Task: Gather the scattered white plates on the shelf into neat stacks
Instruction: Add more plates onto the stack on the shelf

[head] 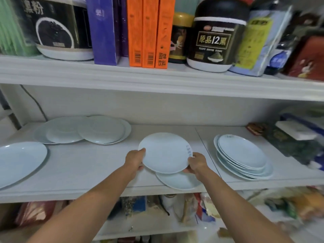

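The held plate [164,152] sits above the front-centre of the middle shelf [84,165], tilted so its face turns toward the camera, w/ a second plate [177,180] lying flat just below it at the shelf's front edge. Step in hand, by the look of it: carry the held plate to a stack. To do it well, level the plate before lowering, centre it rim-over-rim on the chosen pile, and set it down w/o sliding, since glazed surfaces likely skid. The right-hand stack [243,157] is fanned toward the front, so square it first or the next plate may sit crooked. Grip: left hand [135,159] pinches the plate's left rim, thumb on the face, remaining fingers underneath; right hand [196,163] is closed on the lower-right rim near a faint blue mark, fingers curled below. Both hands grip this one plate; the lower plate appears untouched. Further out: a loose overlapping group of plates [84,130] at rear left, approx. three or four, and one large plate [19,160] at far left. Jars and boxes occupy the upper shelf.
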